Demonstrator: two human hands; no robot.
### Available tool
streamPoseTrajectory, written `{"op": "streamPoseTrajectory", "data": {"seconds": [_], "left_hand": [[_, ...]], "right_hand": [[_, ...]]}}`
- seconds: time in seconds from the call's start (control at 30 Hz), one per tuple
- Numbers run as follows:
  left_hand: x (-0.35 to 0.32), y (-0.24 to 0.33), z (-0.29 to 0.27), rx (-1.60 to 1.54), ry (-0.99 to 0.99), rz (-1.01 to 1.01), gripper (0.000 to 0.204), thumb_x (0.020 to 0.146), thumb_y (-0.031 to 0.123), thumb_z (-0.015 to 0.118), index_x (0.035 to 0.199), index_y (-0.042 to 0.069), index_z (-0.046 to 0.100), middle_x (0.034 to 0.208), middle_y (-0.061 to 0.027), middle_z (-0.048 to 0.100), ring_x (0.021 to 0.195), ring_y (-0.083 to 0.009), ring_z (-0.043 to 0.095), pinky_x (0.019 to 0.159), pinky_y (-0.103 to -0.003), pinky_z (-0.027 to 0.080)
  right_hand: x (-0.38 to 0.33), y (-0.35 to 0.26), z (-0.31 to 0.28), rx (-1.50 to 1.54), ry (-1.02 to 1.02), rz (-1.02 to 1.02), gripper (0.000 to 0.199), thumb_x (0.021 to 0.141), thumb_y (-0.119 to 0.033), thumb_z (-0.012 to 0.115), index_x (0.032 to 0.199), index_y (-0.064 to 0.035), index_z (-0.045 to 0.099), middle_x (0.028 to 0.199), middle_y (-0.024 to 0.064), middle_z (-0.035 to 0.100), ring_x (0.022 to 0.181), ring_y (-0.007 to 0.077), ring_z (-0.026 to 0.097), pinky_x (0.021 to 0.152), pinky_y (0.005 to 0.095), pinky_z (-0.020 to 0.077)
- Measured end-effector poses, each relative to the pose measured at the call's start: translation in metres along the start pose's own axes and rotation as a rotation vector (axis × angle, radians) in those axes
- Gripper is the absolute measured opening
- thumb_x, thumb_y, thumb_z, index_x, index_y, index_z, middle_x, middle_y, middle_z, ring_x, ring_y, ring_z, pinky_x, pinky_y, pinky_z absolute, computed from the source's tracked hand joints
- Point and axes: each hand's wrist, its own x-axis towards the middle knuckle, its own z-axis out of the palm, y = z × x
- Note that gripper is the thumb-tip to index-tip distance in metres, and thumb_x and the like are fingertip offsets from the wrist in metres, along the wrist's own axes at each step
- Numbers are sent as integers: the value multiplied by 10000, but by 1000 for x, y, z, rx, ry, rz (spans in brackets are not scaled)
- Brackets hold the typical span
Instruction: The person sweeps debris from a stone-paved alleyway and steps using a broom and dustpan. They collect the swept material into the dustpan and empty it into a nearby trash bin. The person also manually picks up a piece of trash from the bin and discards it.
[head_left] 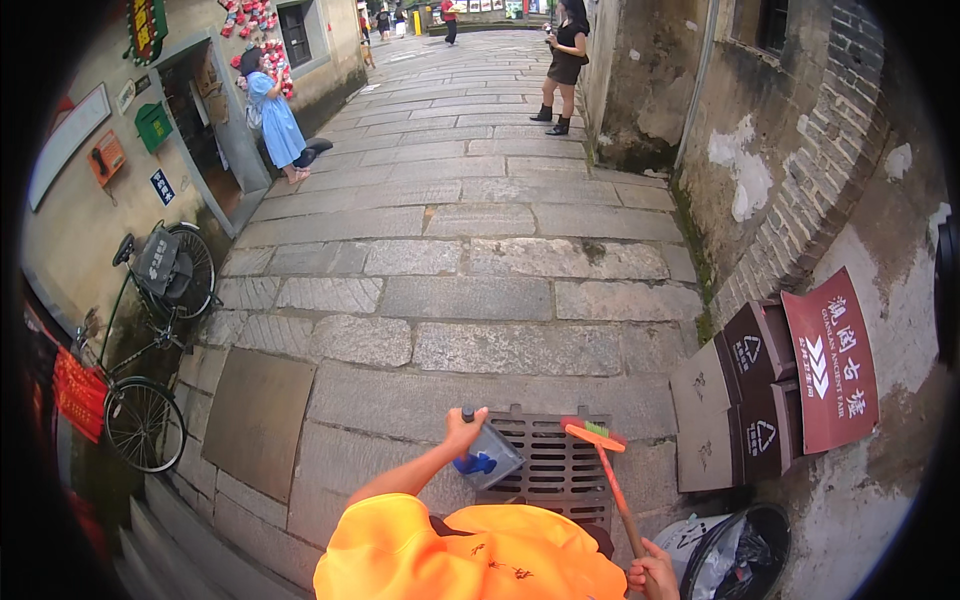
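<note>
My left hand [464,430] is closed around the dark handle of a grey dustpan [502,458], held over the left part of a dark metal drain grate [552,452]. Something blue shows at the dustpan's lower left side; I cannot tell whether it lies inside. In my right hand [653,572], down at the lower edge, is the orange stick of a broom [612,482]. Its orange head with green and red bristles sits over the grate's upper right corner, apart from the dustpan. An orange garment covers my body and upper left arm.
Brown recycling bins [735,400] and a red sign [828,360] stand along the right wall. A round black bin [745,550] with a plastic bag is near my right hand. At left, a bicycle [145,400] leans by the wall. Two people stand farther up the stone-paved lane [470,300].
</note>
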Motion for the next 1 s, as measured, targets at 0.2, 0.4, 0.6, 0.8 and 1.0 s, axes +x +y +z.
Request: {"op": "streamPoseTrajectory", "data": {"seconds": [0.2,0.4,0.6,0.8,1.0], "left_hand": [[8,-2,5,-167,88,-23,392,825,251,624,511,21,574,452,-20,530,422,-83,519,426,-266,413],[21,18,36,-243,272,-75,356,822,217,653,546,29,527,508,-45,550,442,-117,542,430,-273,445],[37,19,75,-80,448,-145,371,806,278,642,535,28,598,492,-24,571,442,-98,534,438,-272,404],[51,54,112,-89,558,-124,323,794,231,664,558,23,587,514,-39,583,453,-102,530,450,-277,414],[64,57,124,-186,591,-129,288,800,202,662,596,12,590,574,-63,609,529,-119,563,516,-295,450]], "right_hand": [[88,-83,-6,-93,-259,132,754,771,82,503,1406,-180,191,567,81,412,408,159,399,382,294,296],[152,-177,-5,-259,-430,173,742,786,84,466,1420,-135,147,587,67,416,422,121,388,384,250,301],[197,-274,-28,-364,-533,202,761,779,65,511,1427,-113,155,590,67,449,416,123,413,363,251,297],[224,-339,-54,-513,-492,174,782,765,50,513,1433,-99,133,575,52,445,415,118,413,361,252,295],[271,-372,-41,-633,-366,106,785,739,15,547,1426,-77,178,548,56,468,399,132,438,351,273,312]]}}
